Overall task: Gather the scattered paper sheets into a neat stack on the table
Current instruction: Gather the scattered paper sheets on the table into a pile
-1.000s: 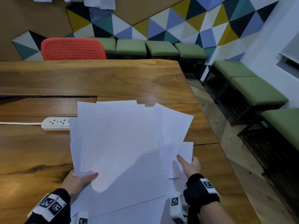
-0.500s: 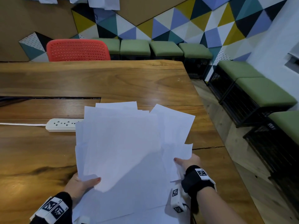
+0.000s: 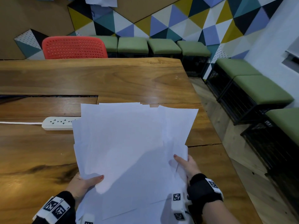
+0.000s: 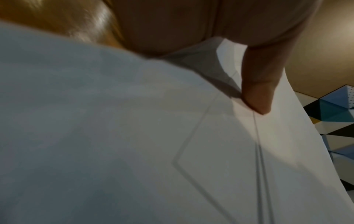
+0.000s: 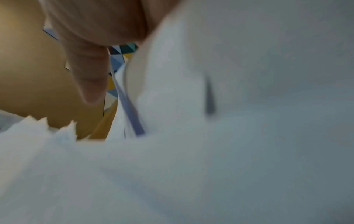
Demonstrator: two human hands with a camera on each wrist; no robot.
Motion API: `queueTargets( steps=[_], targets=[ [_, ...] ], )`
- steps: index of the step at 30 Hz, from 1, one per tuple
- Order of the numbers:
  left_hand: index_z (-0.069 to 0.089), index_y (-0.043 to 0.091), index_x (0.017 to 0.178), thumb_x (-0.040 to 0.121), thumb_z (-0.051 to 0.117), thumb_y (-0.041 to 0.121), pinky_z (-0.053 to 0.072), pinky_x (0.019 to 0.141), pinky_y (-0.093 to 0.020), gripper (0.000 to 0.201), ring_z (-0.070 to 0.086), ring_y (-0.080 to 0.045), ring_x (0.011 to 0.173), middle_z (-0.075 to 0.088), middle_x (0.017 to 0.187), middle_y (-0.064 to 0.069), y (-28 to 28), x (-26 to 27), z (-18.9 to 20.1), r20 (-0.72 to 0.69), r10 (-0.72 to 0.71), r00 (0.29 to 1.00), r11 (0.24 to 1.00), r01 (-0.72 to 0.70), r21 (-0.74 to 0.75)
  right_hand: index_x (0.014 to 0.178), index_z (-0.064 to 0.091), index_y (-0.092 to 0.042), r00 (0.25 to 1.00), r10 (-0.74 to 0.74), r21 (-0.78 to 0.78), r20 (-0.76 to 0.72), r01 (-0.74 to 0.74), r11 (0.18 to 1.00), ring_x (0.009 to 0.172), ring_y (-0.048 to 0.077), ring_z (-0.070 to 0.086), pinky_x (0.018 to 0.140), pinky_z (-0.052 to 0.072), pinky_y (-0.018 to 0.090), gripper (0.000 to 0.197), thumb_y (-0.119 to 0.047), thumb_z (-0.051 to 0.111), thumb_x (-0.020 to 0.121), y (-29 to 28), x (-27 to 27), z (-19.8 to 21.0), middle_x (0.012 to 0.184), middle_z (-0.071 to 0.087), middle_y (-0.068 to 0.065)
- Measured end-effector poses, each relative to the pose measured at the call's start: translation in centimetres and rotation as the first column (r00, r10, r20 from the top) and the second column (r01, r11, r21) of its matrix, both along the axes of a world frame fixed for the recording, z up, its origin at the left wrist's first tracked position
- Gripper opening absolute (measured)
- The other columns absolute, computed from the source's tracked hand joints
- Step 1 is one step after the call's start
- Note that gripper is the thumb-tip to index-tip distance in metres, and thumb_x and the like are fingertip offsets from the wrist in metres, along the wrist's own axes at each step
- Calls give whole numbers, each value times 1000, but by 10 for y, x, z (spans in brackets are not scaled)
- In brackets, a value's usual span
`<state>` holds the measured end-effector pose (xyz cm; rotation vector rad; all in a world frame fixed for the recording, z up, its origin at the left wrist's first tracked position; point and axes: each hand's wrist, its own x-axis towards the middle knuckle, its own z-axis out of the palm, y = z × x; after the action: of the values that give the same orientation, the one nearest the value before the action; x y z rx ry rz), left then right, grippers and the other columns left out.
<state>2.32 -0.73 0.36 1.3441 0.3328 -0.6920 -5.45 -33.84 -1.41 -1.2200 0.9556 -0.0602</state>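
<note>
Paper sheets [image 3: 129, 151], plain white and thin, fan out unevenly in the lower middle of the head view, their top edges staggered and their corners out of line, raised above the wooden surface [image 3: 113, 81]. The left hand [image 3: 84, 183] grips the bundle's lower left edge, thumb laid flat on the top sheet; the left wrist view shows that thumb [image 4: 262, 91] pressing the paper. The right hand [image 3: 187, 165] pinches the lower right edge, thumb on top, where the sheets curl and bunch. Behind the fan at middle left, a white power strip [image 3: 58, 123] lies on the glossy, grained surface, partly covered by the sheets. Farther up stand a perforated red chair [image 3: 74, 47] and green cushioned stools [image 3: 163, 46] against a wall of coloured triangles.
</note>
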Motion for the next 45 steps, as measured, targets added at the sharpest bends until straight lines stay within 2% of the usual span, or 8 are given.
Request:
queueTargets(
  steps=[5,10,13,19,23,26,31,45],
  targets=[
    [61,3,101,67,66,-15,52,67,-41,39,67,-36,72,75,76,-16,5,-1,5,-15,-26,1000,999,26,-19,102,54,-8,989,-69,-142,-130,50,989,95,34,62,88,51,46,36,-18,74,74,-4,-10,-10,104,64,15],
    [56,-2,114,61,69,-9,54,63,-42,55,69,-40,71,73,81,-21,11,2,4,-70,-38,997,999,35,-34,89,51,-5,982,28,-66,-186,-41,997,75,25,55,62,44,31,17,10,47,82,-14,-38,-2,85,59,12],
    [57,-4,115,37,86,-1,56,63,-43,83,70,-41,74,72,92,-26,11,2,6,-78,-70,994,997,68,-31,87,56,-10,985,69,-132,-155,-90,987,83,27,60,70,49,35,30,14,38,82,-4,-32,-3,90,64,12],
    [60,-4,107,4,93,14,56,58,-41,110,70,-40,71,73,87,-25,10,1,8,-75,-112,991,993,109,-37,108,56,-10,977,190,-72,-95,-197,978,106,27,59,98,45,40,22,-13,58,86,20,3,-11,112,64,11],
    [60,-3,103,3,93,11,56,53,-41,106,70,-41,67,73,84,-25,6,-3,11,-98,-122,988,992,117,-53,101,56,-4,988,102,-122,-120,-117,986,89,27,64,81,53,37,30,-12,72,77,19,10,-16,102,67,15],
    [61,0,102,11,93,10,56,57,-42,97,69,-43,71,72,85,-26,5,-1,12,-97,-132,986,991,131,-18,84,64,-14,967,194,-165,-162,-220,961,95,31,66,92,51,42,15,-9,73,73,21,8,-14,105,70,15],
    [57,-7,114,72,66,-11,50,81,-50,44,63,-45,90,67,102,-29,2,2,5,-22,-21,1000,990,24,142,108,64,-6,971,129,-422,-203,-206,883,96,30,63,91,50,40,30,-9,68,78,-1,-2,-6,99,68,12],
    [57,-2,105,75,60,-18,47,89,-56,34,62,-46,95,66,103,-26,-5,5,-14,33,-9,999,965,0,261,101,66,-5,978,6,-625,-207,-137,768,83,26,58,75,48,30,27,-9,70,75,-5,-21,31,98,69,14]
  ],
)
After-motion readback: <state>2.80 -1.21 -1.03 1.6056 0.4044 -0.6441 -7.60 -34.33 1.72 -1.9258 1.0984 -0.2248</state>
